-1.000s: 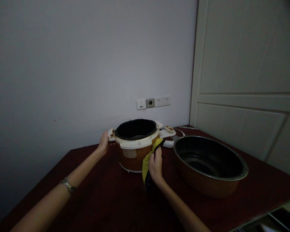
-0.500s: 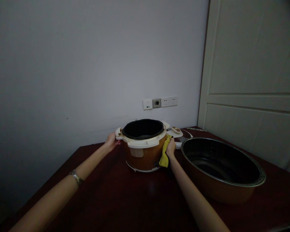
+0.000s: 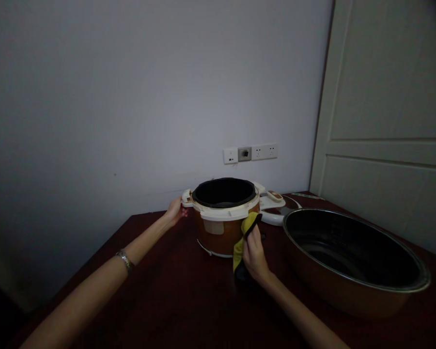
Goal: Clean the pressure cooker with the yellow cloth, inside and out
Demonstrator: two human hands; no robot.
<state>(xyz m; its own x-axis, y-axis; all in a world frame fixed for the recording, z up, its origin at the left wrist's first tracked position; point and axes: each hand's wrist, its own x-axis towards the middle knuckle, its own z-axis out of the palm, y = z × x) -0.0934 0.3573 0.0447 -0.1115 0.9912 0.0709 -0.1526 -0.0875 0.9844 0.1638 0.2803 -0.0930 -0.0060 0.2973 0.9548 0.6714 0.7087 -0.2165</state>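
Note:
An orange-brown cooker body (image 3: pixel 222 237) with a white rim and a dark interior stands upright on the dark red table. My left hand (image 3: pixel 175 211) is closed around the white side handle (image 3: pixel 186 198) at the cooker's left. A yellow cloth with black edging (image 3: pixel 238 254) is gripped in my right hand (image 3: pixel 255 254). It hangs against the front right side of the cooker, just under the rim. A pale label (image 3: pixel 213 227) shows on the cooker's front.
A large inner pot (image 3: pixel 349 286), dark inside, sits on the table (image 3: pixel 189 300) to the right. Behind it lies a white-rimmed lid (image 3: pixel 276 219) with a handle. Wall sockets (image 3: pixel 264 151) are above, and a pale door panel (image 3: pixel 388 116) stands at the right.
My right hand has brought the cloth from the cooker's right side round toward its front and nearer me. My left hand keeps the handle. The whole view has shifted slightly.

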